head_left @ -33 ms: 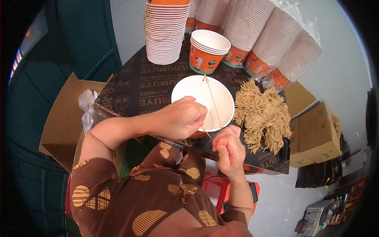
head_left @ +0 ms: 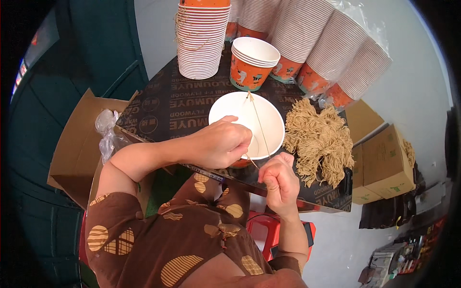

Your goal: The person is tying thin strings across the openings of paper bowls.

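Note:
A white-lined paper bucket [head_left: 269, 120] with an orange outside stands near the table's front edge. Tan cord [head_left: 260, 122] is fastened at its far rim and stretches taut across the opening toward my right hand. My left hand [head_left: 224, 143] is closed over the bucket's near left side, and a short cord length runs from it to my right hand. Just off the near rim, my right hand [head_left: 279, 180] is closed with the cord pinched in its fingers. The fingertips of my left hand are partly hidden. A heap of tan cords [head_left: 319, 141] lies right of the bucket.
Behind the bucket sits a short stack of orange buckets [head_left: 254, 65]. A tall stack [head_left: 201, 48] with cords on its side rises at left, and several plastic-wrapped stacks [head_left: 336, 53] line the back. Cardboard boxes [head_left: 384, 161] stand right; an open carton [head_left: 77, 139] is left. A red stool [head_left: 259, 230] is below.

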### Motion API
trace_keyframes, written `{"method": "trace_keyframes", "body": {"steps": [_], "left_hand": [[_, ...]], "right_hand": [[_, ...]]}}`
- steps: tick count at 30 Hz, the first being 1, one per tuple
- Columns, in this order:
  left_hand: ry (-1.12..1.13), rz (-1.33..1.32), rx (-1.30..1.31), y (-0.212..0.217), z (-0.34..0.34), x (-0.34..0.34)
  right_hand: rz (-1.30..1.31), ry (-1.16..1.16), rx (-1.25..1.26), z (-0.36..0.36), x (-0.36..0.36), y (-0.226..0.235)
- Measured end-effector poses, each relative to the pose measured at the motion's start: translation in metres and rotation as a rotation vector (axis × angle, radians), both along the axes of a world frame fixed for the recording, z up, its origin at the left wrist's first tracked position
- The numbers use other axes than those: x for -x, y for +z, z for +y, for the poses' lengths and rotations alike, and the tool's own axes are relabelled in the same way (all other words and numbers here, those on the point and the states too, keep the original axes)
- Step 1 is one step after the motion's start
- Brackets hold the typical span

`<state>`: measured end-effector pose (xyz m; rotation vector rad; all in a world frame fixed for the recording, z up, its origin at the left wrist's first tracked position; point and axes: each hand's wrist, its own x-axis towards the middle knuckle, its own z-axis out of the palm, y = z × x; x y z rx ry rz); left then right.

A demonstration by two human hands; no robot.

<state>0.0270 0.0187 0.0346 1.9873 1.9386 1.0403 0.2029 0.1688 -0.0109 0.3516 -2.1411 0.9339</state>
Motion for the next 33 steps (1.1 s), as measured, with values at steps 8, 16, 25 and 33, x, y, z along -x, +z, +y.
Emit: {"method": "trace_keyframes", "body": {"steps": [8,16,25,33], "left_hand": [[-0.140,0.198,-0.074,0.017,-0.025,0.020],[0.028,0.210,-0.178,0.012,-0.045,0.042],[-0.052,0.187,-0.207,0.008,-0.039,0.035],[-0.124,0.214,-0.173,-0.003,-0.010,0.013]], "right_hand": [[0.082,-0.210,-0.242,0.015,-0.011,0.015],[0.014,-0.540,-0.523,0.033,-0.008,0.022],[0.015,-0.533,-0.419,0.032,-0.002,0.010],[0.029,-0.436,-0.378,0.003,-0.004,0.007]]}}
